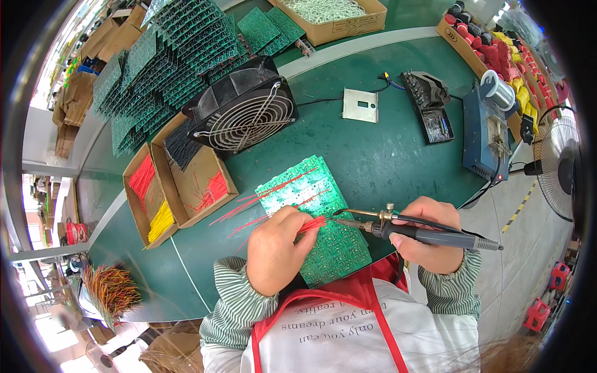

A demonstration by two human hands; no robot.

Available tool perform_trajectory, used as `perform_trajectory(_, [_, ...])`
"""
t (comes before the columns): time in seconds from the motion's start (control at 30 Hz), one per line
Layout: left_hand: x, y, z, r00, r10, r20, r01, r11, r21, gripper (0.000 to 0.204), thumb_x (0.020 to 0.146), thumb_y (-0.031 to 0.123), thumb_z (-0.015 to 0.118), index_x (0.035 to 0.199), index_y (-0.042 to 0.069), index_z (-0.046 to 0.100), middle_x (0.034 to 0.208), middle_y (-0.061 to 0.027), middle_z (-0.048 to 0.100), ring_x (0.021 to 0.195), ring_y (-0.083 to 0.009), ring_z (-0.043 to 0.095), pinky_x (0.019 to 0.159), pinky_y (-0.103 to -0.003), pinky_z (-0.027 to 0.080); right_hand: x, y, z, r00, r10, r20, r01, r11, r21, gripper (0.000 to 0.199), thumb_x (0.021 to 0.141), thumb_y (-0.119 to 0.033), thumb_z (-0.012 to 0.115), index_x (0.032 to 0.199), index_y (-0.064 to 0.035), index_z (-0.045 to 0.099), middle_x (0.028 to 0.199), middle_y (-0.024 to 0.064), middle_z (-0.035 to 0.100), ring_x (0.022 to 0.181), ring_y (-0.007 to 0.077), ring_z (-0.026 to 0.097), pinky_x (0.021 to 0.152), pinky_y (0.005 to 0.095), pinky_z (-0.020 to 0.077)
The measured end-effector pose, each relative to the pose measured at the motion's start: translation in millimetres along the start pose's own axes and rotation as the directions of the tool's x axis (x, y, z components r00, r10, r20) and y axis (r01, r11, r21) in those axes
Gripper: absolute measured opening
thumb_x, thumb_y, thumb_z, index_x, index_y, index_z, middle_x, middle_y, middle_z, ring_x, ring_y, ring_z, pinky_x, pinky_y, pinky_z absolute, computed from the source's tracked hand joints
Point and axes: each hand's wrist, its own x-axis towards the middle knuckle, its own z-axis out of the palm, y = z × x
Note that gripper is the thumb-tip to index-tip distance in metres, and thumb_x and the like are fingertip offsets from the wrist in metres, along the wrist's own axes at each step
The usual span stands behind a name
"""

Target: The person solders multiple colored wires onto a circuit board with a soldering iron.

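A green circuit board panel lies on the green table in front of me. Red wires stick out from its upper rows toward the left. My left hand is closed around a bundle of red wires, their ends over the middle of the panel. In my right hand is a soldering iron with a thin metal feed tube clamped to it. The iron's tip points left, close to the wire ends; whether it touches the board I cannot tell.
Cardboard trays of red, yellow and black wires stand at left. Behind them are a black fan and stacked circuit boards. A metal plate, a black tray, a blue soldering unit and a solder spool sit farther right.
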Motion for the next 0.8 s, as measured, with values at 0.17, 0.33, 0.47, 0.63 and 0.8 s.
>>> perform_trajectory(0.17, [1.8, -0.1, 0.4, 1.000, -0.007, 0.011, 0.007, 1.000, -0.018, 0.009, 0.076, 0.007, 0.071, 0.077, 0.001, 0.064, 0.070, -0.0075, 0.057, 0.053, -0.0181, 0.051, 0.049, -0.029, 0.040, 2.1, 2.8, 3.1, 0.999, 0.052, 0.010, -0.052, 0.997, 0.048, 0.017, 0.069, -0.006, 0.071, 0.079, -0.0009, 0.059, 0.065, 0.0053, 0.063, 0.052, 0.0085, 0.059, 0.049, 0.0220, 0.0441])
perform_trajectory(0.33, [2.1, 0.7, 1.0, 1.000, -0.008, 0.006, 0.008, 1.000, -0.019, 0.009, 0.076, 0.007, 0.071, 0.078, 0.001, 0.064, 0.070, -0.0074, 0.057, 0.053, -0.0176, 0.051, 0.048, -0.030, 0.039, 2.3, 2.6, 0.2, 0.998, 0.060, 0.015, -0.061, 0.996, 0.066, 0.017, 0.069, -0.006, 0.071, 0.079, -0.0002, 0.059, 0.065, 0.0054, 0.064, 0.053, 0.0083, 0.059, 0.049, 0.0217, 0.0443])
perform_trajectory(0.47, [1.3, 0.8, -2.1, 0.998, -0.032, 0.059, 0.031, 0.999, 0.018, 0.011, 0.075, 0.010, 0.069, 0.081, 0.003, 0.063, 0.076, -0.0084, 0.058, 0.066, -0.0268, 0.060, 0.057, -0.035, 0.047, 3.6, -1.7, -2.6, 0.999, 0.030, -0.012, -0.029, 0.999, 0.040, 0.017, 0.068, -0.006, 0.071, 0.079, -0.0001, 0.059, 0.064, 0.0053, 0.063, 0.053, 0.0079, 0.058, 0.049, 0.0211, 0.0441])
perform_trajectory(0.63, [1.2, 4.7, -12.3, 0.999, -0.032, 0.006, 0.032, 0.999, -0.027, 0.010, 0.077, 0.007, 0.069, 0.084, 0.000, 0.066, 0.073, -0.0081, 0.059, 0.058, -0.0153, 0.055, 0.054, -0.027, 0.044, 1.6, -1.1, -3.5, 1.000, 0.026, -0.011, -0.026, 0.999, 0.027, 0.017, 0.068, -0.006, 0.071, 0.079, -0.0003, 0.059, 0.064, 0.0047, 0.063, 0.053, 0.0076, 0.058, 0.049, 0.0209, 0.0437])
perform_trajectory(0.8, [1.0, -0.2, -59.4, 0.948, -0.123, -0.293, 0.189, 0.960, 0.209, 0.011, 0.079, 0.008, 0.068, 0.087, 0.001, 0.066, 0.075, -0.0096, 0.062, 0.062, -0.0196, 0.060, 0.057, -0.029, 0.047, -1.8, 1.2, -7.5, 0.999, 0.012, -0.032, -0.012, 1.000, 0.004, 0.017, 0.068, -0.006, 0.071, 0.078, -0.0004, 0.059, 0.063, 0.0042, 0.063, 0.052, 0.0075, 0.057, 0.049, 0.0211, 0.0434])
